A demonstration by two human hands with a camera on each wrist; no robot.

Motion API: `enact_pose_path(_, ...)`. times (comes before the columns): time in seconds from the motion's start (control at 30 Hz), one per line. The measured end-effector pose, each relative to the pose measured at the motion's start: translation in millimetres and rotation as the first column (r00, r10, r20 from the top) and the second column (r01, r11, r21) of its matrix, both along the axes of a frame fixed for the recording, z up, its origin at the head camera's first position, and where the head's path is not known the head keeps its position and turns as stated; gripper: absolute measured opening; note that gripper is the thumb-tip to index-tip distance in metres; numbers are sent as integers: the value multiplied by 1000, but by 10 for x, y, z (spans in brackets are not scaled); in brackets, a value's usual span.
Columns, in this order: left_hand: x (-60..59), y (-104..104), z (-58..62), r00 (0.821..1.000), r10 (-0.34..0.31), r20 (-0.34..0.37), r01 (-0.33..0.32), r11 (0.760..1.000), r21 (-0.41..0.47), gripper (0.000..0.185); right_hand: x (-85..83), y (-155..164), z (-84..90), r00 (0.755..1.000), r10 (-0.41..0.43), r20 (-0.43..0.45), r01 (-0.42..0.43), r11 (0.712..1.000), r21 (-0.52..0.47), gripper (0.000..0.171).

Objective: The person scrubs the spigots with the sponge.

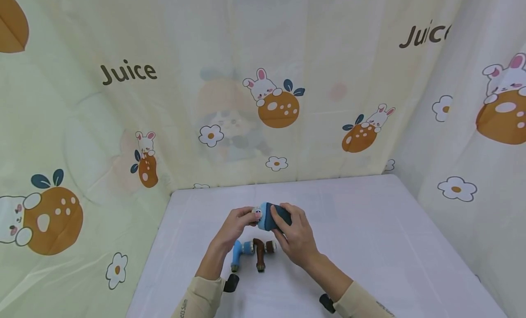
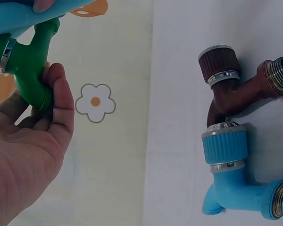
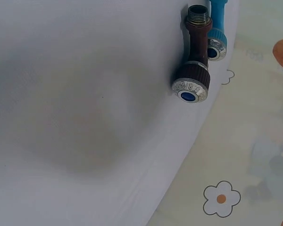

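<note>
My left hand [image 1: 233,226] grips a green tap [image 2: 29,68], its fingers curled round the lower end in the left wrist view. In the head view the tap's round knob end [image 1: 257,212] shows beside my left fingertips. My right hand [image 1: 300,236] grips a chunky block-shaped thing, dark blue at one end [image 1: 284,214] and light blue at the other [image 1: 263,217]. Its light blue end overlaps the green tap; I cannot tell what kind of thing it is. The right hand is outside the right wrist view.
A brown tap [image 1: 260,254] and a light blue tap [image 1: 237,254] lie side by side on the white table [image 1: 349,245], below the hands. A printed curtain [image 1: 185,108] with rabbits, oranges and flowers hangs behind the table and at both sides.
</note>
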State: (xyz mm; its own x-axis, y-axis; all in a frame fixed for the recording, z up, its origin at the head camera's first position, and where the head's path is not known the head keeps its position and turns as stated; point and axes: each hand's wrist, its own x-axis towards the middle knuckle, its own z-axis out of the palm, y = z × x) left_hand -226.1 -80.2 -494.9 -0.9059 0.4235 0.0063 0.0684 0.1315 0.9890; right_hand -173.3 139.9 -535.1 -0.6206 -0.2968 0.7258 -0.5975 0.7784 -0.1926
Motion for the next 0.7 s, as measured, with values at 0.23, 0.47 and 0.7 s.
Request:
enact_pose_path(0.23, 25, 4, 22, 1000, 12, -8, -12, 999, -29, 39, -4, -2, -47, 999, -52, -15, 53, 997, 56, 52)
enact_pose_path(0.47, 9, -3, -4, 1000, 11, -16, -11, 999, -45, 39, -21, -15, -46, 994, -101, -32, 105, 985, 140, 53)
enact_pose_path(0.7, 3, -8, -19, 1000, -11, 15, 12, 995, -100, 41, -45, -23, -69, 978, -147, -145, 181, 949, 257, 60)
